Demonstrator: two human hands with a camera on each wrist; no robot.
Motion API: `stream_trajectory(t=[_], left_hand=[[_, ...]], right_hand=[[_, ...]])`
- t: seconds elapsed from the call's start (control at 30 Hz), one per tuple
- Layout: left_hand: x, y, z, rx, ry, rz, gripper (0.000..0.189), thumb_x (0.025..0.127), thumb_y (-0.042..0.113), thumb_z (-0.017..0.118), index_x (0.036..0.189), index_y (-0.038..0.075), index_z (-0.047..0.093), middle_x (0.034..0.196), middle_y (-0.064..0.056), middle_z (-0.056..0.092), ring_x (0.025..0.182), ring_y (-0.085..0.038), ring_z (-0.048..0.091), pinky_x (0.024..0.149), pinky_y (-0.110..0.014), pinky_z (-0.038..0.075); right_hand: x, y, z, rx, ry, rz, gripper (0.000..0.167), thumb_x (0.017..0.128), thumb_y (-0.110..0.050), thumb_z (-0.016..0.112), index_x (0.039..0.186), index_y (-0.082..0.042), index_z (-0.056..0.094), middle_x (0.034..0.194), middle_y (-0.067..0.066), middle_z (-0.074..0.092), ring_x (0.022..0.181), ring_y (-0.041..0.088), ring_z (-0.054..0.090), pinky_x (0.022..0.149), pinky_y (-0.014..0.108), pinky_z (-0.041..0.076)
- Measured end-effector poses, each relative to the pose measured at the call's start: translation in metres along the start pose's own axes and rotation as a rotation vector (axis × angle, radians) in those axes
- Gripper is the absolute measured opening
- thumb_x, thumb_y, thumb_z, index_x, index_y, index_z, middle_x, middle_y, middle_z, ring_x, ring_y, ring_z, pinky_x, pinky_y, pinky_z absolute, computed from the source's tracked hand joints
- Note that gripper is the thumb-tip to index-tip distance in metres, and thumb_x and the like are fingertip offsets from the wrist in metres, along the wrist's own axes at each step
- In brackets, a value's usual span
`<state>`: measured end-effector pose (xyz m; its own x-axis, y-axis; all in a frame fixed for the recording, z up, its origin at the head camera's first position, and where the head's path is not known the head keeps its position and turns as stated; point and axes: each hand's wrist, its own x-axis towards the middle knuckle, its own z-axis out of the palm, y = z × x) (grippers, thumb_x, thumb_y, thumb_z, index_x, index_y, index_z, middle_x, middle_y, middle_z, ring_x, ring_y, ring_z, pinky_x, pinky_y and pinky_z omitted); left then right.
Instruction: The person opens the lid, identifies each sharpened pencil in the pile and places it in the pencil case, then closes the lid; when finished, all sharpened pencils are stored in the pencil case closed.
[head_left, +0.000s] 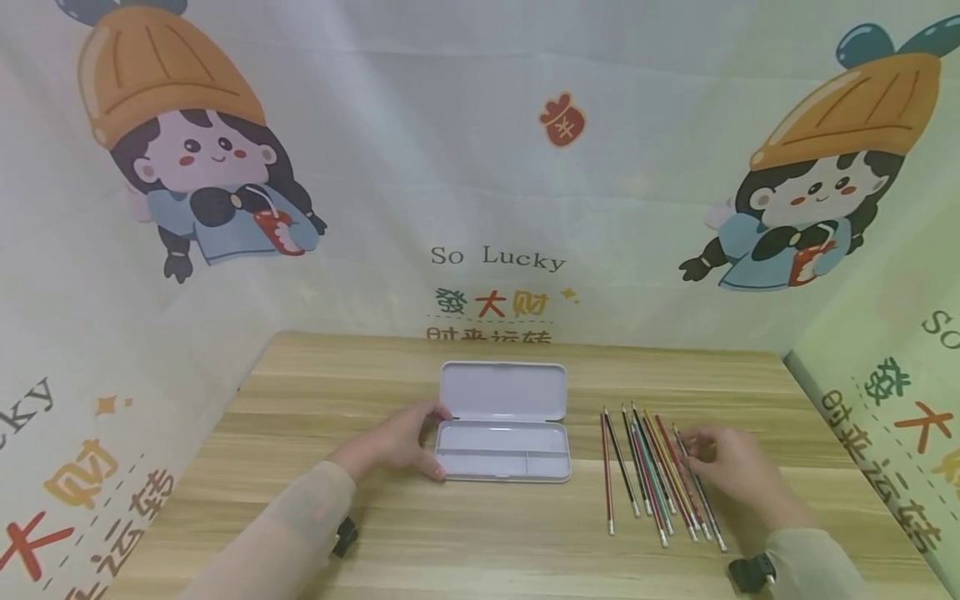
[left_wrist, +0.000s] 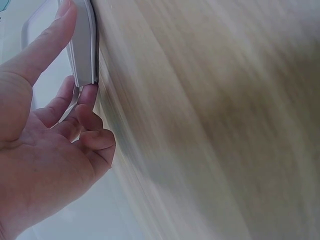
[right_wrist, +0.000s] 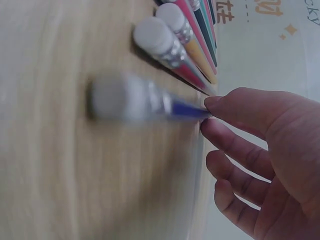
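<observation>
A white metal pencil case (head_left: 487,462) lies open on the table, its lid tipped back and its divided tray holding nothing. My left hand (head_left: 401,437) grips its left end, with the thumb at the front corner and fingers at the hinge side. In the left wrist view, fingers (left_wrist: 60,102) reach round the case edge. To the right lies a loose row of pencils (head_left: 651,475), eraser ends toward me. At the row's right side, my right hand (head_left: 731,467) pinches a dark blue pencil (right_wrist: 185,110) between thumb and index finger. Its white eraser end looks blurred.
The wood-grain table (head_left: 337,517) carries the case and pencils. A printed cloth (head_left: 480,167) with cartoon figures surrounds its back and sides. A black wrist device (head_left: 752,575) sits at the right sleeve.
</observation>
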<state>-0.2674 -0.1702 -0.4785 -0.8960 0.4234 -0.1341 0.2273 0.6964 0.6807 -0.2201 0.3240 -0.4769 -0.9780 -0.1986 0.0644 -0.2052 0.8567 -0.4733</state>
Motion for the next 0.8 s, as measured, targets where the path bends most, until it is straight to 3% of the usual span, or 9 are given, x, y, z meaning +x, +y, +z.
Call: stream_trajectory(t=[0.23,0.47,0.8], left_hand=[[0.0001,0.0002,0.0017,0.002,0.002,0.006,0.084,0.06,0.015,0.099,0.133,0.005,0.058,0.132,-0.016,0.063,0.131,-0.037,0.055,0.122,-0.053,0.037],[-0.0022,-0.0009,0.005,0.003,0.006,-0.004,0.083,0.06,0.016,0.099,0.131,0.007,0.058,0.132,-0.016,0.063,0.131,-0.037,0.055,0.121,-0.054,0.038],[-0.0023,0.0013,0.0003,0.0,0.001,-0.016,0.083,0.06,0.015,0.099,0.132,0.006,0.057,0.135,-0.017,0.062,0.134,-0.038,0.053,0.122,-0.054,0.036]], right_hand=[[0.0015,-0.0018,0.0003,-0.046,-0.014,0.049,0.035,0.088,-0.017,0.077,0.119,-0.002,0.071,0.089,0.0,0.073,0.07,0.011,0.06,0.062,0.032,0.052],[0.0021,-0.0008,-0.0009,-0.059,-0.029,0.102,0.04,0.088,-0.017,0.076,0.124,-0.002,0.068,0.089,0.003,0.074,0.074,0.015,0.065,0.065,0.039,0.058],[0.0034,-0.0019,-0.0024,-0.048,-0.002,0.132,0.039,0.087,-0.017,0.075,0.122,-0.002,0.07,0.088,0.003,0.074,0.069,0.014,0.061,0.058,0.031,0.05]])
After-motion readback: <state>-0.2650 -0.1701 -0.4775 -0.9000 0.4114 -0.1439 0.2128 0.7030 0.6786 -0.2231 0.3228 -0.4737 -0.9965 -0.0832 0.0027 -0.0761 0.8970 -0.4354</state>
